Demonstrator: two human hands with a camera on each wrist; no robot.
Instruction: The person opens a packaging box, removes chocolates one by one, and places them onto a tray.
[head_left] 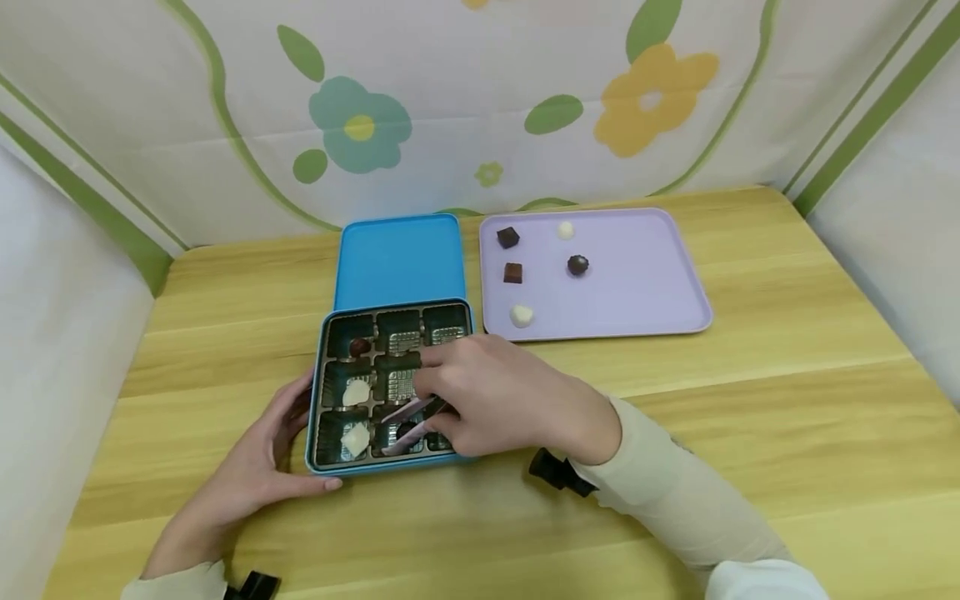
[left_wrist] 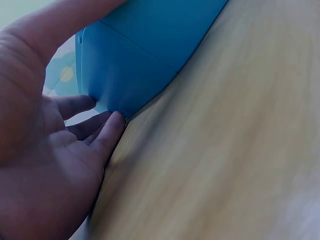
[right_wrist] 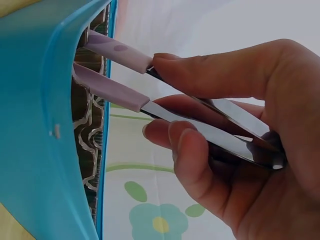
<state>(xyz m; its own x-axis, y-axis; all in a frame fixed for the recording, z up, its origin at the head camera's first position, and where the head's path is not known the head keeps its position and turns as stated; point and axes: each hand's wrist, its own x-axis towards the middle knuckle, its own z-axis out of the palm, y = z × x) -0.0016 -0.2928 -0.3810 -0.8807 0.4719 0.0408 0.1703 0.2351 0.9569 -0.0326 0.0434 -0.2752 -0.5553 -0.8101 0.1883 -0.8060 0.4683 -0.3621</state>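
In the head view, my right hand (head_left: 487,396) holds metal tongs with light purple tips (right_wrist: 115,92). The tips reach into the front middle compartment of a blue box (head_left: 367,469), spread apart with a dark chocolate (head_left: 407,429) showing between their arms; contact cannot be made out. My left hand (head_left: 255,467) holds the box's front left corner, thumb at the front and fingers along the left side. Down the box's left column lie a brown chocolate (head_left: 360,347), a white chocolate (head_left: 357,392) and a white diamond-shaped one (head_left: 356,439). My right hand hides part of the right column.
Behind the box lies its blue lid (head_left: 400,262). To the right, a light purple tray (head_left: 637,275) bears several chocolates, among them a dark pentagonal one (head_left: 507,237), a brown square (head_left: 513,272) and a dark round one (head_left: 577,265). A flowered cloth (head_left: 480,108) hangs behind the wooden table (head_left: 787,375).
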